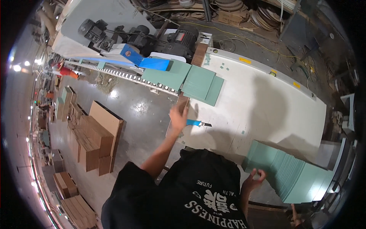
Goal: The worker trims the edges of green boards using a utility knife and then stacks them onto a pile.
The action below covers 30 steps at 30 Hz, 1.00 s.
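My left hand [178, 117] is over the left edge of the white table, fingers raised and apart, with nothing visible in it. Right beside it on the table lies a blue utility knife [193, 122], its dark blade pointing right. The near end of the knife's handle is hidden by the hand. Several green boards [202, 84] overlap beyond that hand, running from the roller conveyor [126, 76] onto the table. My right hand [256, 180], thumb and fingers curved but apart, is next to the left end of a long leaning stack of green boards [282, 168].
The white table [232, 114] carries small green scraps and a long spirit level [263, 67] along its far edge. Dark motors [181, 41] and a blue guard [154, 63] stand above the conveyor. Brown panel stacks [91, 139] stand on the floor at left. A distant person [65, 70] wears red.
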Tool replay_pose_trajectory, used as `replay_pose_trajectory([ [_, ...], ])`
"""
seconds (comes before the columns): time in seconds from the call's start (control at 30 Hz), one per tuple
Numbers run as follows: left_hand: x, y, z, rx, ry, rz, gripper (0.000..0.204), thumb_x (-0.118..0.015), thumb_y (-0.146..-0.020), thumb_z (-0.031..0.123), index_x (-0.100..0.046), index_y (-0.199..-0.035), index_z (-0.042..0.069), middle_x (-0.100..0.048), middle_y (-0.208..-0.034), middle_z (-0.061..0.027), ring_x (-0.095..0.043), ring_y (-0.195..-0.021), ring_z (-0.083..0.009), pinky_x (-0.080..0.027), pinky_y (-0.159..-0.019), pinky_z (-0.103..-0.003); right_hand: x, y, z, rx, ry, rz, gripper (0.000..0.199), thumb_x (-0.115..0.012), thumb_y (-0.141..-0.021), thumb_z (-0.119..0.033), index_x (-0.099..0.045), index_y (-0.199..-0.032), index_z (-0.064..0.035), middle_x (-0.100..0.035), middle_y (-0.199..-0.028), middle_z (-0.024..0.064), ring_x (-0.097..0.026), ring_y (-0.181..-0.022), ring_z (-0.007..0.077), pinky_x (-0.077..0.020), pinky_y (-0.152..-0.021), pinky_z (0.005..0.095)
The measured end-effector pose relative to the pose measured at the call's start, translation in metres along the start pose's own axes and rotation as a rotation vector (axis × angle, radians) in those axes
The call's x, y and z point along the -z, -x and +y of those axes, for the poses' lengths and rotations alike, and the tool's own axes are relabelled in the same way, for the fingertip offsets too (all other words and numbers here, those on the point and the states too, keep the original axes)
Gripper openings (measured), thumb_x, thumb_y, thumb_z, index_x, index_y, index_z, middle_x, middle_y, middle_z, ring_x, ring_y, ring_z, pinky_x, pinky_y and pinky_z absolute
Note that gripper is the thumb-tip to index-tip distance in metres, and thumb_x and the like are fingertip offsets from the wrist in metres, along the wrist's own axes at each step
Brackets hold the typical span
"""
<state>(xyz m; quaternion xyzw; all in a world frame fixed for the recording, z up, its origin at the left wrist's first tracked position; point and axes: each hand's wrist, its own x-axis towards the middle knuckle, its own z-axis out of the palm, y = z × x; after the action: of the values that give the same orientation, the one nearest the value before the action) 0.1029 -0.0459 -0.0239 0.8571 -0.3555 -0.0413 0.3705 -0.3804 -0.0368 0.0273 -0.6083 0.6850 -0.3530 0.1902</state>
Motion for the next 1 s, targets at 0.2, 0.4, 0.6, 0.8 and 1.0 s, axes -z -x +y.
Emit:
replay_pose_trajectory([
  [0.2,-0.003,-0.116,-0.068,-0.083,-0.325,0.155,0.056,-0.072,-0.092,0.039,-0.059,-0.128,-0.001,-0.06,-0.128,-0.0241,-0.055,-0.121,-0.0444,-0.043,-0.104,-0.054,-0.047,-0.062,-0.086,0.195,-0.348,-0.188,0.019,-0.069,-0.096,-0.013,-0.059,-0.107,-0.0004,-0.059,-0.102,0.0116,-0.058,-0.094,0.0257,-0.0476,-0.089,0.0381],
  [0.4,0.03,-0.216,-0.138,0.225,-0.639,0.005,0.087,-0.07,-0.086,0.062,-0.048,-0.146,0.003,-0.045,-0.154,-0.0192,-0.044,-0.14,-0.0412,-0.037,-0.116,-0.049,-0.075,-0.099,-0.121,0.198,-0.434,-0.386,0.02,-0.07,-0.094,-0.01,-0.063,-0.11,-0.0002,-0.067,-0.108,0.0132,-0.065,-0.101,0.0267,-0.05,-0.091,0.0379],
  [0.6,0.038,-0.214,-0.159,0.163,-0.532,-0.197,0.096,-0.055,-0.091,0.071,-0.033,-0.161,0.01,-0.03,-0.163,-0.0264,-0.033,-0.147,-0.0478,-0.027,-0.122,-0.052,-0.116,-0.099,-0.104,0.065,-0.598,-0.498,0.024,-0.07,-0.095,-0.011,-0.064,-0.115,0.0005,-0.069,-0.11,0.0126,-0.067,-0.103,0.025,-0.0515,-0.095,0.0371],
  [0.8,0.025,-0.173,-0.13,0.022,-0.633,-0.279,0.093,-0.049,-0.092,0.075,-0.032,-0.162,0.016,-0.026,-0.165,-0.029,-0.024,-0.15,-0.0512,-0.018,-0.126,-0.052,-0.191,-0.083,-0.09,-0.037,-0.601,-0.699,0.04,-0.075,-0.096,-0.021,-0.062,-0.127,0.0001,-0.068,-0.122,0.0142,-0.066,-0.11,0.0266,-0.0517,-0.097,0.0386],
  [1.0,0.004,-0.129,-0.023,0.082,-0.724,-0.411,0.093,-0.05,-0.091,0.077,-0.033,-0.162,0.02,-0.026,-0.166,-0.0259,-0.021,-0.152,-0.0491,-0.014,-0.126,-0.054,-0.284,-0.094,-0.115,-0.126,-0.573,-0.862,0.075,-0.075,-0.095,-0.037,-0.041,-0.151,-0.0005,-0.045,-0.153,0.0202,-0.05,-0.137,0.0308,-0.0443,-0.109,0.0417],
])
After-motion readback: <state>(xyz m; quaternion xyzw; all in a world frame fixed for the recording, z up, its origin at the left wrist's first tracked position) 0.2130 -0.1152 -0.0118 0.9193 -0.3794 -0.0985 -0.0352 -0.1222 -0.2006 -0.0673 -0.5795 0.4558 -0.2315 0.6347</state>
